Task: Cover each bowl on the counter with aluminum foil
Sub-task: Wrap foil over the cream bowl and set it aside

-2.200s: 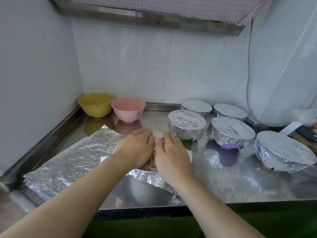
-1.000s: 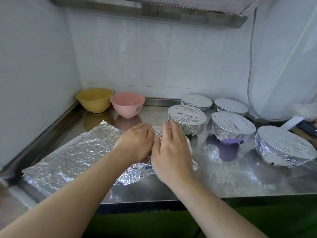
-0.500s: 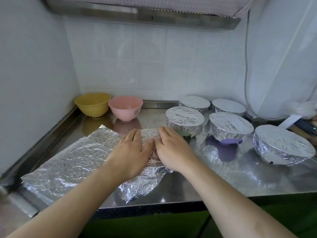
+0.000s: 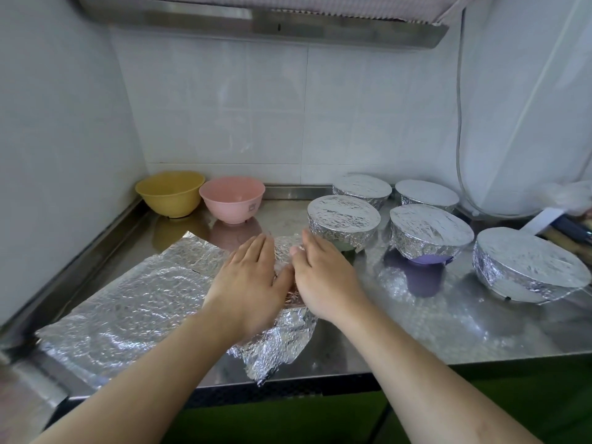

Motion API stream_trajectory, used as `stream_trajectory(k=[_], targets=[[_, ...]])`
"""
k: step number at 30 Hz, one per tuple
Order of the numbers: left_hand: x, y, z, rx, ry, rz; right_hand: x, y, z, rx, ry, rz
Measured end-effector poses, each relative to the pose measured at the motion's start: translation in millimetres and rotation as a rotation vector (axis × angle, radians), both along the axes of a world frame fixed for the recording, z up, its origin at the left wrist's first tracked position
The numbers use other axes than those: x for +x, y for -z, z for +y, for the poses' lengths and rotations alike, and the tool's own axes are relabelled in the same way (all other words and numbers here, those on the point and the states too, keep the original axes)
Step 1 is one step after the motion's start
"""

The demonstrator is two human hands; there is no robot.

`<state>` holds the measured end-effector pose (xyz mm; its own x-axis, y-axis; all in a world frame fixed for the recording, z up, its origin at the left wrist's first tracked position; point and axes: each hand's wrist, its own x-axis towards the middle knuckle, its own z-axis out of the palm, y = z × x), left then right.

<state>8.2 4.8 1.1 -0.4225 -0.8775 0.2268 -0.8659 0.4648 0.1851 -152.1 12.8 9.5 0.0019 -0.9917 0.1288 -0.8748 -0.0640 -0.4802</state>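
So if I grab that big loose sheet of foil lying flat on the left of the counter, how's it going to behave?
The foil sheet is thin and already crinkled, so it will probably flop and crease further rather than stay flat. It looks very light, so a push may simply slide it over the steel counter. Its edges seem liable to tear.

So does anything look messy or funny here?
A little. The foil under both hands hangs loose and crumpled at the counter's front edge, not yet tucked. The foil on the purple bowl stops short, leaving its base bare. The yellow bowl and pink bowl are uncovered.
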Motion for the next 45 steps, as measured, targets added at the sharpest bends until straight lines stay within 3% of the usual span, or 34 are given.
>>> stream_trajectory(k=[2, 5, 8, 12, 15, 23, 32, 45], targets=[[0, 2, 2, -0.042, 0.035, -0.067, -3, -3, -1, 0.025, -0.017, -0.031], [-1, 5, 7, 0.066, -0.091, 0.075, -10, -7, -2, 0.030, -0.066, -0.052], [-11, 8, 18, 0.051, -0.164, -0.012, -10, -6, 2, 0.006, -0.075, -0.069], [-19, -1, 26, 0.045, -0.271, 0.044, -3, 12, 14, -0.090, -0.031, -0.057], [-10, -2, 25, 0.048, -0.229, 0.109, -8, 12, 20, -0.088, -0.033, -0.129], [26, -1, 22, 0.236, -0.077, 0.191, -31, -4, 26, 0.190, -0.194, -0.341], [23, 7, 20, 0.084, -0.052, 0.275, -42, -8, 20, 0.285, -0.282, -0.140], [29, 10, 18, 0.041, 0.014, 0.246, -34, -1, 28, 0.125, -0.227, -0.050]])
